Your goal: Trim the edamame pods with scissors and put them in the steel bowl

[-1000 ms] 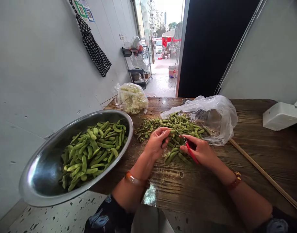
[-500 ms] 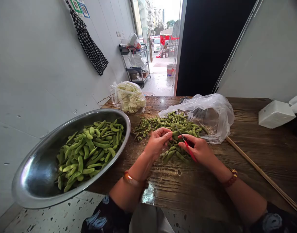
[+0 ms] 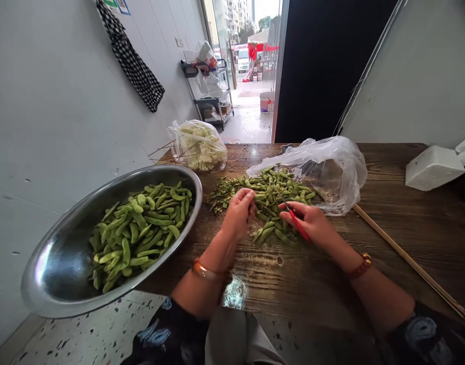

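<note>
My right hand [image 3: 310,223] is closed on a pair of red-handled scissors [image 3: 299,225], their dark blades pointing up and left over a pile of green soybean pods [image 3: 280,187]. To its left, my left hand [image 3: 238,213] is pinched shut at the pile's left side; its fingers hide whatever they hold, if anything. A few loose pods [image 3: 267,233] lie on the wood between the hands. Left of my arm, a big steel basin [image 3: 61,268] leans at the table's edge with many pods [image 3: 141,228] in it. Small leafy scraps [image 3: 221,195] lie left of the pile.
Behind the pile lies a crumpled clear plastic bag [image 3: 352,172]. A bag of cauliflower [image 3: 202,147] with thin sticks [image 3: 160,152] stands at the back left. Long wooden sticks [image 3: 407,256] cross the right side of the table [image 3: 304,289]. A white foam box [image 3: 433,167] sits far right.
My left hand has moved left, away from the scissors, and the pod it held near the blades no longer shows. My right hand keeps the scissors nearly in place. The view has tilted slightly down.
</note>
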A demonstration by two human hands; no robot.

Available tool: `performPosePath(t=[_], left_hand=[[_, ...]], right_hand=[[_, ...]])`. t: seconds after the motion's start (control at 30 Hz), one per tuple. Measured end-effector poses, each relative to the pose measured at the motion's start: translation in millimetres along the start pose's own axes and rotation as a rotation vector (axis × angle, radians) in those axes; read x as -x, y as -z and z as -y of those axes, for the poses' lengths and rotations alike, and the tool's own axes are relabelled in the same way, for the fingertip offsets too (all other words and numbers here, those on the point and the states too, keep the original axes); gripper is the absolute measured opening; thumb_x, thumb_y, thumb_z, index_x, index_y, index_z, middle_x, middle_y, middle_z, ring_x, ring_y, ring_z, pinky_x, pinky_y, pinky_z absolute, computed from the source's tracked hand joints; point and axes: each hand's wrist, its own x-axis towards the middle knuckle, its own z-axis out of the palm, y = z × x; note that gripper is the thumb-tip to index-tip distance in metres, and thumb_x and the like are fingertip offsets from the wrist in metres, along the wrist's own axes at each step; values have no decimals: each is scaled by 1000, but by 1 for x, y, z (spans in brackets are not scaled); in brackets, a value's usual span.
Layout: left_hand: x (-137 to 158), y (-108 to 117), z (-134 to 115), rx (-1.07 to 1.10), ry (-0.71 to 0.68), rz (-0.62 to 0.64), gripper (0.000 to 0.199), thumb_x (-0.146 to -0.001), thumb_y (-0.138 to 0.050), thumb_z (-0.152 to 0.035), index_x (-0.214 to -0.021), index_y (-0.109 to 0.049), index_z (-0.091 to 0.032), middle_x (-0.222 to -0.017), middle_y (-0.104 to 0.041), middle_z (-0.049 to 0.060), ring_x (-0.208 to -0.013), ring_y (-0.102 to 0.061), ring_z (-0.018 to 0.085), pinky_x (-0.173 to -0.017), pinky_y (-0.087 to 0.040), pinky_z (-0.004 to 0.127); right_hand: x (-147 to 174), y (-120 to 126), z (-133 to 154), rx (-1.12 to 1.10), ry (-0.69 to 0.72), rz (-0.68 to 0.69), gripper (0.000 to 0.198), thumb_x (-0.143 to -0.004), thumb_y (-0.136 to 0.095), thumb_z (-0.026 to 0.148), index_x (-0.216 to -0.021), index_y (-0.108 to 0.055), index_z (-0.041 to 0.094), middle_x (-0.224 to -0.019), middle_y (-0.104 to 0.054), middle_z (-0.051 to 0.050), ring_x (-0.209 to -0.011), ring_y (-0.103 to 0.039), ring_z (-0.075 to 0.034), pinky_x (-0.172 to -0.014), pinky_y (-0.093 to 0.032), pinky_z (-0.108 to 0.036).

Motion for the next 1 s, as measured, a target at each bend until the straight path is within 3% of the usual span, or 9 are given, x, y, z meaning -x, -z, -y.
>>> performPosePath(t=[0.13, 0.23, 0.3, 0.4, 0.53, 0.63, 0.77, 1.0], left_hand=[[-3, 3, -4, 103, 54, -19, 24, -73, -61, -31, -72, -40, -18, -61, -46, -5, -46, -46, 6, -38, -30, 16], [-2, 3, -6, 66, 134, 47, 23, -71, -63, -28, -74, -43, -18, -67, -53, -3, -51, -53, 8, -43, -40, 18], [0, 3, -8, -12, 147, 122, 22, -69, -66, -26, -78, -48, -17, -66, -53, -3, -49, -51, 7, -43, -38, 18], [2, 3, -9, -263, 90, 260, 18, -72, -66, -28, -80, -57, -15, -55, -46, -6, -42, -37, 4, -41, -27, 17], [1, 6, -4, -729, -85, 420, 10, -70, -67, -23, -71, -66, -13, -61, -55, -2, -55, -44, 8, -52, -32, 20], [-1, 9, 5, -975, -165, 430, 7, -67, -68, -19, -73, -69, -16, -57, -53, -3, -53, -41, 9, -51, -29, 21], [-2, 11, 11, -1197, -219, 438, 15, -69, -70, -24, -83, -72, -19, -56, -54, -3, -52, -42, 10, -51, -29, 22], [1, 8, 7, -1408, -293, 531, 13, -77, -62, -22, -86, -71, -19, -85, -69, 3, -80, -60, 17, -72, -43, 25]], right_hand=[[-1, 3, -3, -83, -38, -31, 51, -81, -57, 57, -106, -68, 14, -62, -54, 1, -53, -42, -11, -48, -32, -23], [-2, 4, -5, -123, -59, -57, 51, -80, -59, 57, -107, -68, 14, -60, -50, 2, -52, -39, -10, -46, -29, -22], [-2, 4, -5, -147, -56, -69, 51, -80, -59, 56, -107, -68, 14, -60, -49, 2, -52, -38, -10, -45, -29, -22], [-2, 5, -5, -158, -47, -79, 51, -80, -60, 56, -108, -67, 14, -61, -48, 2, -53, -38, -10, -45, -29, -22], [-3, 5, -6, -156, -40, -88, 51, -79, -61, 56, -108, -67, 15, -62, -51, 2, -53, -40, -10, -46, -30, -22], [-4, 6, -6, -146, -39, -87, 52, -79, -60, 56, -109, -68, 14, -60, -50, 3, -53, -40, -10, -46, -30, -22], [-4, 6, -4, -116, -28, -86, 53, -79, -60, 57, -108, -68, 13, -61, -50, 2, -53, -41, -11, -48, -31, -22], [-2, 4, -5, -81, -28, -82, 54, -80, -59, 57, -110, -68, 14, -62, -53, 1, -55, -44, -11, -49, -33, -23]])
